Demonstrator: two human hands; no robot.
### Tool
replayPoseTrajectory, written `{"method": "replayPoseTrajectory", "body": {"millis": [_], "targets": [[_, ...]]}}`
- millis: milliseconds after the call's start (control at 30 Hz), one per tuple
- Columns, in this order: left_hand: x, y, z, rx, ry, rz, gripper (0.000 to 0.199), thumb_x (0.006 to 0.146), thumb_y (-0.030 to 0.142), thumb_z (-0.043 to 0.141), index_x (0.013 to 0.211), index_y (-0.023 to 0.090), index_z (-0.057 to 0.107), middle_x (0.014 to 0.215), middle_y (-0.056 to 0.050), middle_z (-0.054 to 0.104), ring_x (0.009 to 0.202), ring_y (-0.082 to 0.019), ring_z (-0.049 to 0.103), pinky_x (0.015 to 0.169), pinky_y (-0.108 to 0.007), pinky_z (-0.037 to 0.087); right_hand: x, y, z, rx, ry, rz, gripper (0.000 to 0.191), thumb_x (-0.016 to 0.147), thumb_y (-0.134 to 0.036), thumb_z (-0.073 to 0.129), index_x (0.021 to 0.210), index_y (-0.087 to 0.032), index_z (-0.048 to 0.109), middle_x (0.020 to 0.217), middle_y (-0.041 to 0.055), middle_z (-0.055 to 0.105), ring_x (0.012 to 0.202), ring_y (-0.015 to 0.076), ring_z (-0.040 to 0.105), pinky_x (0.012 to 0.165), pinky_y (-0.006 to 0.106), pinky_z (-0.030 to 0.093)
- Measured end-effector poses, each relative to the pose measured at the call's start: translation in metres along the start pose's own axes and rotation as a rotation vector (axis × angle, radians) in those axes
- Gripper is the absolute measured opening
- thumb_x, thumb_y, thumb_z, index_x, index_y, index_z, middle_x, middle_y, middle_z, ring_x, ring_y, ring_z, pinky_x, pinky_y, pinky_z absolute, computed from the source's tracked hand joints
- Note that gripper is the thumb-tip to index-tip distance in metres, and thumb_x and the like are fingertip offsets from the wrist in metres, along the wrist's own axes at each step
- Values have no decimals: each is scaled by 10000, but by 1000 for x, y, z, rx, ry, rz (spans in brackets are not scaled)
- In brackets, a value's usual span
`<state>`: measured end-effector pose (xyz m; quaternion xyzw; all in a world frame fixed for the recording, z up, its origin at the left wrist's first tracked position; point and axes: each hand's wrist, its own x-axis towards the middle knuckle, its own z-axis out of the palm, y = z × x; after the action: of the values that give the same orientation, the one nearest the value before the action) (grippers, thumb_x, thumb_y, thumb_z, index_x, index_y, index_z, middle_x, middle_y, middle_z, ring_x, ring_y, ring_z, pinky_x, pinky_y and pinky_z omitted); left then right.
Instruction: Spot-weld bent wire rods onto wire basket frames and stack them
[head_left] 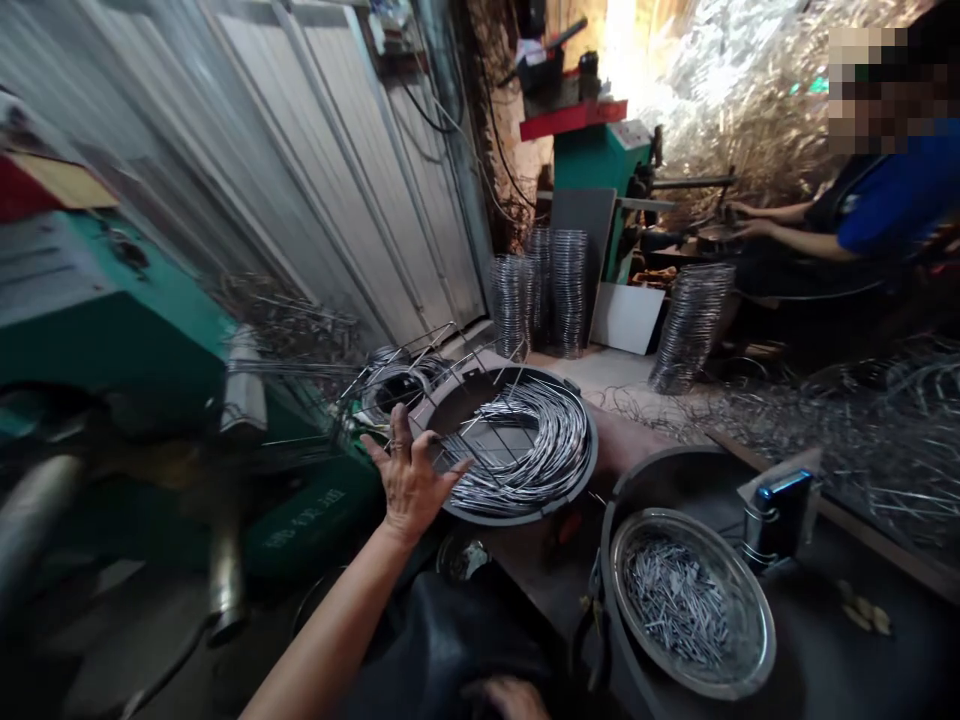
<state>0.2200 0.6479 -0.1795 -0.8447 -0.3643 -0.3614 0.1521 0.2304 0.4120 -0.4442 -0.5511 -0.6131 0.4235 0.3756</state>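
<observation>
My left hand [412, 475] is raised with its fingers spread, its back toward me, at the near left rim of a round grey tub [592, 450]. Inside the tub lie many bent metal wire rings [559, 440]. A thin wire frame [480, 365] with crossing rods stands or hangs over the tub's left side, just beyond my fingers; whether they touch it I cannot tell. Low at the bottom edge, my right hand [510, 697] shows only in part, blurred over dark clothing, its fingers hidden.
A metal bowl [761, 640] of short wire pieces sits in a dark tub at right, near a blue-black box [780, 515]. Green machine [300, 530] stands left. Stacks of wire rings [568, 290] stand behind. A person in blue [900, 190] works at another machine.
</observation>
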Motion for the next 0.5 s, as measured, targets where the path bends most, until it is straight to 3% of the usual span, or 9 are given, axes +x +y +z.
{"method": "replayPoseTrajectory", "body": {"millis": [133,233,367,500], "targets": [[-19,6,-60,-32,93,-9,530,710,562,634,1010,184,414,1476,-250,167,1370,-340,168,1073,-618,116,-12,-37,-25,-30,37,-11,424,772,-280,590,1195,-297,566,1149,46,626,1071,233,574,934,342,445],[-47,14,-108,-136,128,-50,552,689,572,649,1010,196,403,1457,-231,239,1355,-343,219,1068,-599,196,-18,-56,-32,-29,85,-61,399,779,-227,546,1175,-265,573,1125,60,631,1056,225,578,932,344,445],[-100,18,-164,-306,148,-169,582,667,552,681,1051,207,411,1418,-204,327,1279,-321,377,1004,-516,367,-19,-67,-31,-21,145,-88,351,793,-239,510,1131,-225,601,1115,82,633,1061,236,574,947,379,437],[-168,11,-215,-437,121,-283,607,621,480,753,1078,224,445,1399,-168,358,1275,-312,379,1004,-480,376,-16,-75,-32,-1,151,-111,360,774,-274,499,1100,-185,623,1107,104,636,1052,245,578,954,402,432]]}}
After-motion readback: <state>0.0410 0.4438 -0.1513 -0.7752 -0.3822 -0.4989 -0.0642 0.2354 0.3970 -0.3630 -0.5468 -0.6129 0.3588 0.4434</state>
